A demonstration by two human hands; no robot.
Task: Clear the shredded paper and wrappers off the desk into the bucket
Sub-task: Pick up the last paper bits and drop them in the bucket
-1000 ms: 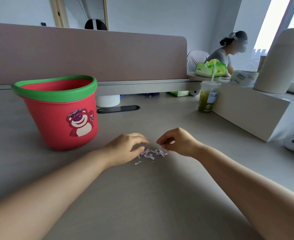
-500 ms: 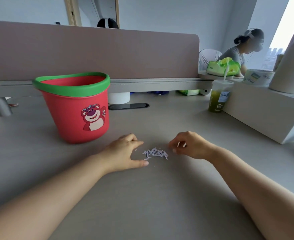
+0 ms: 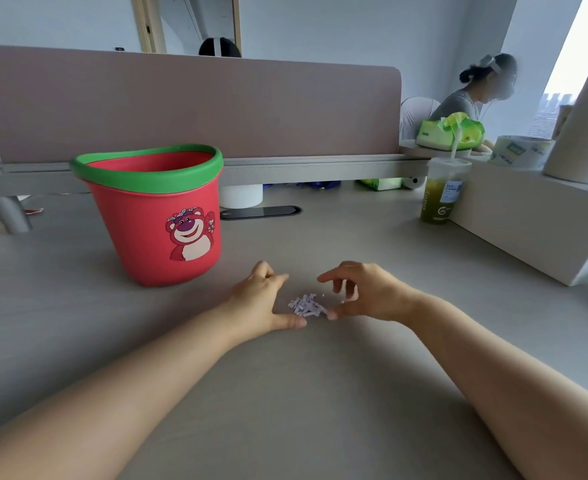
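A small heap of pale purple shredded paper point(image 3: 305, 305) lies on the grey desk point(image 3: 285, 393) between my two hands. My left hand point(image 3: 263, 299) rests edge-down on the desk just left of the heap, fingers straight, thumb lying along the near side. My right hand point(image 3: 361, 292) hovers right of the heap with fingers spread and loosely bent, thumb tip touching the heap's near right edge. Neither hand holds anything. The red bucket point(image 3: 157, 216) with a green rim and a bear picture stands upright behind and to the left of my left hand.
A white box point(image 3: 527, 216) with rolls on it runs along the right. A green drink cup with a straw point(image 3: 443, 192) stands beside it. A pink partition point(image 3: 195, 105) closes the desk's back. A black cable slot point(image 3: 261, 212) lies behind the bucket. A person sits far right.
Both hands have closed in on the shreds, packing them into a tighter heap. My right hand's fingers have uncurled and spread. The view has shifted a little left.
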